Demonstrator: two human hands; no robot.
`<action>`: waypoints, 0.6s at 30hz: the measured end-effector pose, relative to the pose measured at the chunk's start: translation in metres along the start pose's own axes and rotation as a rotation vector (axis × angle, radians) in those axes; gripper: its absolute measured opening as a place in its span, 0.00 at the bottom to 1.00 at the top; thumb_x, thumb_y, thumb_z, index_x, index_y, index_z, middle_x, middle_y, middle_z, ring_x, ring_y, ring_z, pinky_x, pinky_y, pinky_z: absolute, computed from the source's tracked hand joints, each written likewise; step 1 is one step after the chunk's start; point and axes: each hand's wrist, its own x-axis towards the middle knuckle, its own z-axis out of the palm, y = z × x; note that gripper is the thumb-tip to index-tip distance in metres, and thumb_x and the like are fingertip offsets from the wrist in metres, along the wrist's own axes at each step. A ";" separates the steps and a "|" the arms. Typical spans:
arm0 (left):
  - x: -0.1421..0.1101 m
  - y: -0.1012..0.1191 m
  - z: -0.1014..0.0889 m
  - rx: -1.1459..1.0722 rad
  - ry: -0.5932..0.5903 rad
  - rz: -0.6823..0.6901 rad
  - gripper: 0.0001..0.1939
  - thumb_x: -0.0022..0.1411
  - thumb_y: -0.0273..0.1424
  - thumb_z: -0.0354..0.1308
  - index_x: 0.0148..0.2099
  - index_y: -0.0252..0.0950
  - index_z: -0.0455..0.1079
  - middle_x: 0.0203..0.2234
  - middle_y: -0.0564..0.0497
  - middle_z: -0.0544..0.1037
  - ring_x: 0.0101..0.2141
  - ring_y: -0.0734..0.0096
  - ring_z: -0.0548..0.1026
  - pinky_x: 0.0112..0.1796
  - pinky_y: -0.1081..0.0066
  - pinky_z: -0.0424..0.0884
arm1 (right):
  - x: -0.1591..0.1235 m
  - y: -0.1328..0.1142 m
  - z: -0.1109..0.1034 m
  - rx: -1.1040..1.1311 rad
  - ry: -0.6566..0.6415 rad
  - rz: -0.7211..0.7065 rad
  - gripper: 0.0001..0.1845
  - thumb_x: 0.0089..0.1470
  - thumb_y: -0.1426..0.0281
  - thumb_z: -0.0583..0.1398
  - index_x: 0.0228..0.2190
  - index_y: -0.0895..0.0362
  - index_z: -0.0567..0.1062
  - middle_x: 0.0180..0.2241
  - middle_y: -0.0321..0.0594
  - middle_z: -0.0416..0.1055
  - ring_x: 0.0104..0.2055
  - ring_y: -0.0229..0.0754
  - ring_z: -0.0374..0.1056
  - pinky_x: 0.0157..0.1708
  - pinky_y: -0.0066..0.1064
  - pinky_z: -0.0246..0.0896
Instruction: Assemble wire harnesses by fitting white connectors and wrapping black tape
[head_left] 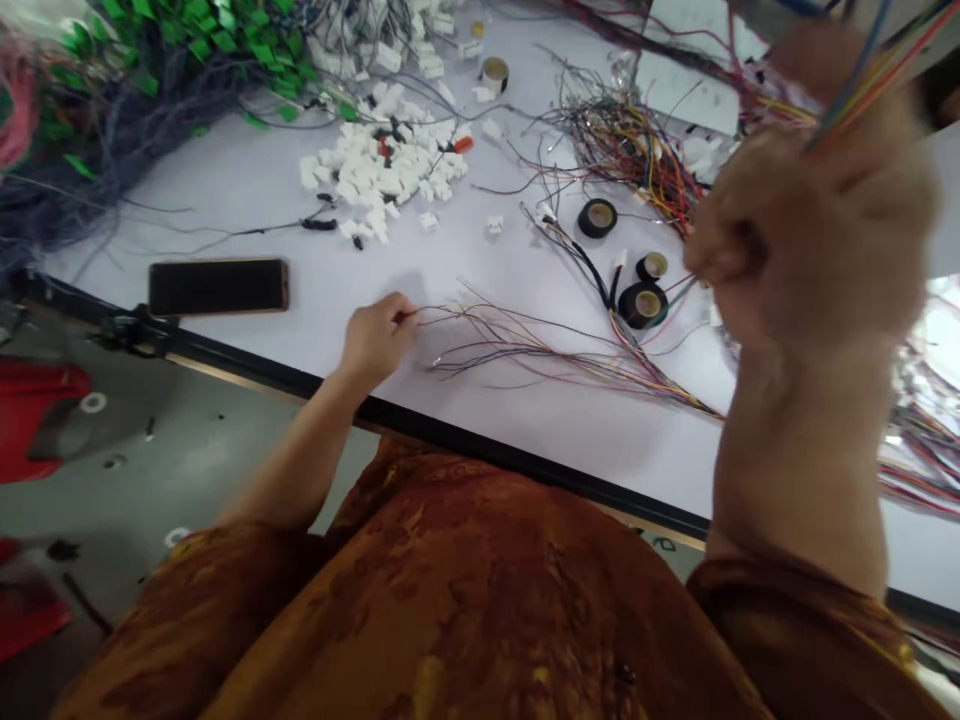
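Note:
My left hand [379, 335] rests on the white table [247, 190] near its front edge, fingers pinched on the end of a thin wire from a loose fan of thin coloured wires [525, 345] lying across the table. My right hand [817, 230] is raised close to the camera, blurred, closed in a fist around a bundle of coloured wires [870, 75] that runs up and to the right.
A black phone [217, 286] lies at the left front. A heap of white connectors [390, 165] sits behind, green-tagged cables [187, 50] at far left. Three black tape rolls [641, 300] and a tangle of wires [622, 140] lie right of centre. Red stool [37, 410] below.

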 end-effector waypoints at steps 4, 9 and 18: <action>0.019 -0.017 -0.024 -0.291 0.078 -0.021 0.06 0.59 0.29 0.58 0.29 0.37 0.72 0.22 0.54 0.74 0.26 0.72 0.70 0.31 0.69 0.64 | -0.002 0.016 -0.013 0.059 -0.007 0.028 0.02 0.54 0.70 0.65 0.32 0.54 0.77 0.17 0.26 0.51 0.15 0.30 0.45 0.16 0.30 0.37; 0.045 -0.026 -0.036 -0.674 0.107 -0.148 0.09 0.60 0.25 0.60 0.27 0.37 0.68 0.15 0.59 0.65 0.21 0.79 0.57 0.25 0.72 0.56 | -0.012 0.032 -0.053 -0.036 0.050 0.278 0.10 0.60 0.65 0.60 0.28 0.56 0.73 0.18 0.26 0.52 0.15 0.26 0.43 0.20 0.32 0.28; 0.063 0.012 -0.066 -1.063 0.140 -0.268 0.17 0.68 0.20 0.57 0.25 0.34 0.67 0.14 0.57 0.62 0.19 0.81 0.53 0.24 0.72 0.49 | -0.032 0.082 -0.068 -0.628 -0.137 0.525 0.07 0.50 0.69 0.64 0.31 0.59 0.79 0.17 0.27 0.57 0.20 0.30 0.47 0.23 0.31 0.40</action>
